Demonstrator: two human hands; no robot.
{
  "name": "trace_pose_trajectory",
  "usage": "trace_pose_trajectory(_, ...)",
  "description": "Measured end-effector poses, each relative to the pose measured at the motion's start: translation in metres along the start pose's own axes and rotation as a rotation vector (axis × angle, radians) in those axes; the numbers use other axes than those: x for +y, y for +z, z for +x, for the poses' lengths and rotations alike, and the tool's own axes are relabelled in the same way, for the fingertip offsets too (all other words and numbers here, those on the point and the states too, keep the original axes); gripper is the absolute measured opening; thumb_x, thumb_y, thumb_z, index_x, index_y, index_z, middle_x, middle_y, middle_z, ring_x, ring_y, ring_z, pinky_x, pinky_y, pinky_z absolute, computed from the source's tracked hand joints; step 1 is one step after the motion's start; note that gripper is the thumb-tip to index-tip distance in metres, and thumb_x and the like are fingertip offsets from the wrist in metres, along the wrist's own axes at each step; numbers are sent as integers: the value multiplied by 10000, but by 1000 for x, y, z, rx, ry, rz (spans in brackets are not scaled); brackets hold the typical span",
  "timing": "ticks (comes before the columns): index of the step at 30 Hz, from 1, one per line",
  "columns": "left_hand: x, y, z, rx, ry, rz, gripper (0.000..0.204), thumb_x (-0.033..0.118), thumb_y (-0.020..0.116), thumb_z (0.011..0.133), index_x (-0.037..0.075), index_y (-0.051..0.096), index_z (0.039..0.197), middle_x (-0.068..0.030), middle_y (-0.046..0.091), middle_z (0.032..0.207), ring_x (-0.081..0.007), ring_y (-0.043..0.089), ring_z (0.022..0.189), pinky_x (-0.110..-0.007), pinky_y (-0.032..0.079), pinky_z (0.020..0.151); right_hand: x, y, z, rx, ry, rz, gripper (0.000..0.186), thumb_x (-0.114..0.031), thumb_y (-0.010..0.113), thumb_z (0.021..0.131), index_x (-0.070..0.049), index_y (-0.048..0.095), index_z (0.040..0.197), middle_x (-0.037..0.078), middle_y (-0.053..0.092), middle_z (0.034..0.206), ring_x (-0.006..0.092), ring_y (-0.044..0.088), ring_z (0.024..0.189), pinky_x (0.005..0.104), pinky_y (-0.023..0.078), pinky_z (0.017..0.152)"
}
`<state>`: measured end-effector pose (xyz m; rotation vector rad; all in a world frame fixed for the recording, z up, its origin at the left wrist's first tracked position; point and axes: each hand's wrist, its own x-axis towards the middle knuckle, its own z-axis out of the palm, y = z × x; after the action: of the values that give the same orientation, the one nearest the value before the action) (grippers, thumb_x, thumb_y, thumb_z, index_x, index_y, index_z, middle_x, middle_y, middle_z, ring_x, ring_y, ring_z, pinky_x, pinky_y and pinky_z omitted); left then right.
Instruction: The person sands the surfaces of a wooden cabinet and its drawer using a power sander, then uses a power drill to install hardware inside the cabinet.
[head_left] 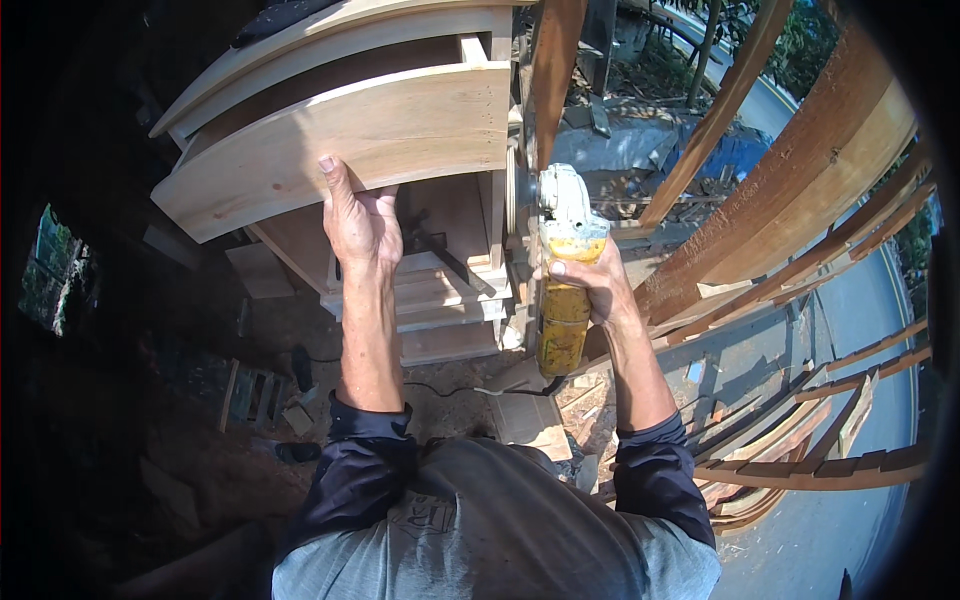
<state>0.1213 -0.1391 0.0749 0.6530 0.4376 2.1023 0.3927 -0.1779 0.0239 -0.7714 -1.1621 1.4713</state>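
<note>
A pale wooden drawer point(400, 130) with a wide curved front sticks partly out of a wooden cabinet point(345, 40). My left hand point(362, 220) grips the lower edge of the drawer front, thumb on its face and fingers underneath, mostly hidden. In my right hand point(598, 280) is a yellow angle grinder point(566, 320) with a scuffed silver head, held upright. Its disc point(514, 190) stands edge-on close by the right end of the drawer front; whether they touch I cannot tell.
Below the drawer, the cabinet has an open compartment point(450, 210). A black cord point(440, 391) runs across the littered ground. Large reddish wooden beams point(760, 180) rise at the right, with curved boards point(760, 450) stacked lower down. Beyond them lies a grey road point(850, 370).
</note>
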Motion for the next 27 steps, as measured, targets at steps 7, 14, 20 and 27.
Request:
trace_pose_trajectory(7, -1, -7, 4, -21, -25, -36, 702, 448, 684, 907, 16, 420, 1393, -134, 522, 1354, -286, 506, 1264, -521, 451, 1048, -1, -8, -7, 124, -40, -15, 720, -74, 823, 693, -29, 436, 1298, 107, 646, 1046, 200, 675, 872, 365, 589, 792)
trace_pose_trajectory(14, 4, -12, 7, -31, -39, -45, 667, 431, 686, 910, 36, 437, 1386, -120, 536, 1343, -275, 512, 1259, -517, 452, 1051, -66, 21, 19, -47, -225, 18, 567, -157, 778, 739, 30, 536, 1216, 140, 670, 959, 218, 700, 783, 345, 612, 706)
trace_pose_trajectory(20, 0, -11, 9, -39, -29, -55, 695, 443, 683, 907, 27, 420, 1398, -127, 514, 1373, -279, 504, 1271, -522, 442, 1066, -70, 25, 31, -85, -230, -83, 584, -161, 783, 731, 36, 533, 1221, 152, 673, 959, 230, 706, 789, 352, 616, 704)
trace_pose_trajectory(27, -2, -4, 3, -27, -21, 14, 796, 511, 675, 890, -2, 375, 1419, -137, 478, 1410, -287, 461, 1315, -534, 411, 1085, -55, 22, 20, -67, -112, -4, 681, -80, 812, 711, -13, 436, 1275, 132, 647, 948, 228, 691, 773, 361, 599, 727)
